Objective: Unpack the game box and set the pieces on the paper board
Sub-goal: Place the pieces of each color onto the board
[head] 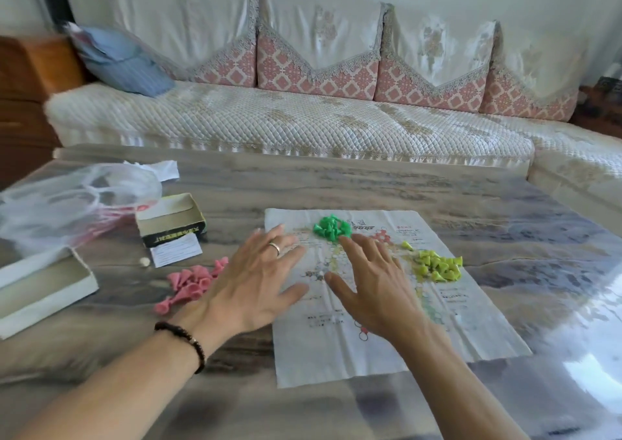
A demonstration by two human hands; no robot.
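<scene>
The creased paper board (478,325) lies flat on the marbled table. A heap of green pieces (331,227) sits at its far edge, and a heap of yellow-green pieces (437,266) lies on its right side. Pink pieces (192,283) are scattered on the table left of the paper. My left hand (255,278) lies flat with spread fingers over the paper's left edge. My right hand (373,281) is spread flat over the middle of the board, fingertips near the green heap. Neither hand holds anything. The open game box (170,219) stands to the far left.
A folded leaflet (176,251) lies in front of the game box. A clear plastic bag (67,200) and a white box lid (40,288) occupy the table's left side. A sofa (303,119) runs along the far edge of the table (370,183).
</scene>
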